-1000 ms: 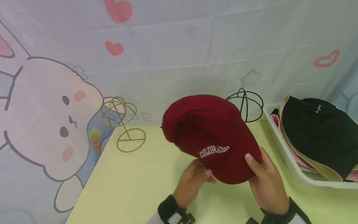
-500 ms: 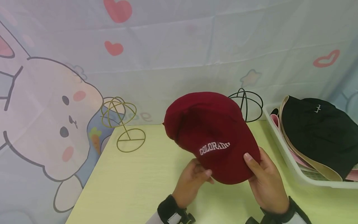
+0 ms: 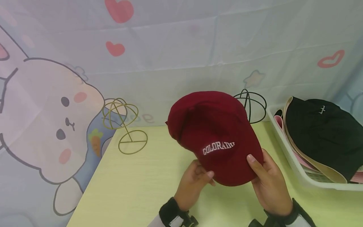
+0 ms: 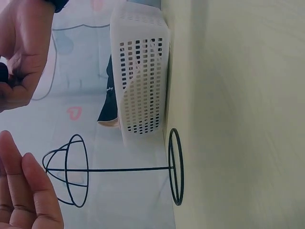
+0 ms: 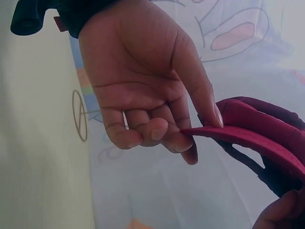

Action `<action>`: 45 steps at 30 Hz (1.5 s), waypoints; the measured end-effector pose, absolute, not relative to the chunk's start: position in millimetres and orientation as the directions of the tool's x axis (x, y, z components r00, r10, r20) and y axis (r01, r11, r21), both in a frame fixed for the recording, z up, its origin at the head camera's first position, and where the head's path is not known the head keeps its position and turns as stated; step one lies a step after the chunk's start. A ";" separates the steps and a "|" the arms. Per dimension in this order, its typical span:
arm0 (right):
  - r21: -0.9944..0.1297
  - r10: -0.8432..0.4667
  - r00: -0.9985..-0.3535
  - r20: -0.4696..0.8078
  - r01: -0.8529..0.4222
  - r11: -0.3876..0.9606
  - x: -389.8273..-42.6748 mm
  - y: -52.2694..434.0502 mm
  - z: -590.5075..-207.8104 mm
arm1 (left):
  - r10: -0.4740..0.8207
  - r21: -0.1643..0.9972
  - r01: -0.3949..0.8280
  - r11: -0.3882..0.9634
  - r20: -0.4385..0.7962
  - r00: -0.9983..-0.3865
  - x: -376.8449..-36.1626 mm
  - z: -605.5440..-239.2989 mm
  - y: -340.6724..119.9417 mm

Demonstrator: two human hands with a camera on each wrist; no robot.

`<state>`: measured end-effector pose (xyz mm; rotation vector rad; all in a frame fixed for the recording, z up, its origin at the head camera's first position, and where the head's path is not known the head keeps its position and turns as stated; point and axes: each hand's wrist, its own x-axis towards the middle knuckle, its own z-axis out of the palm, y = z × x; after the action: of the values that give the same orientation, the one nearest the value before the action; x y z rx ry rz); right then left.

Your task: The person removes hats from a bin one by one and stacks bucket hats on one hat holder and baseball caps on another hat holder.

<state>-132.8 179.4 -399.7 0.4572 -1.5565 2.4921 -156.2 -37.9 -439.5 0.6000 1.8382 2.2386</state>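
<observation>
In the head view, a dark red baseball cap with white "COLORADO" lettering is held above the table, brim towards me. My right hand pinches the brim's right edge, thumb on top and fingers underneath. At the brim's left edge, my left hand holds the cap with its thumb at the edge and fingers partly hidden below. The right wrist view shows the right thumb pressing on the thin brim. Several left-hand fingers are extended in the left wrist view.
A gold wire hat stand stands left on the pale yellow table. Behind the cap is a black wire stand, partly hidden. At right, a white perforated basket holds a black hat and other fabric. A cartoon-printed cloth hangs behind.
The cap's crown has tipped up slightly and shifted a little right, so more of the black stand shows. Both hands keep nearly the same place and hold.
</observation>
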 end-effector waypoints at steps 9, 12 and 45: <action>-0.851 -0.005 -0.946 0.325 -0.291 -0.437 -133.2 179.1 -399.5 | 0.384 0.970 0.111 -0.215 0.189 -0.904 -156.8 -434.4 -38.2; -0.849 -0.034 -0.941 0.337 -0.288 -0.443 -134.0 181.0 -399.1 | 0.376 0.967 0.121 -0.226 0.201 -0.904 -158.2 -431.0 -38.1; -0.811 -0.001 -0.926 0.376 -0.329 -0.484 -152.0 195.8 -377.0 | 0.358 0.954 0.139 -0.266 0.232 -0.904 -183.6 -389.9 -28.8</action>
<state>-152.0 195.8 -377.0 0.4899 -1.4767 2.5032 -183.6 -28.8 -389.9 0.6214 1.8088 2.3103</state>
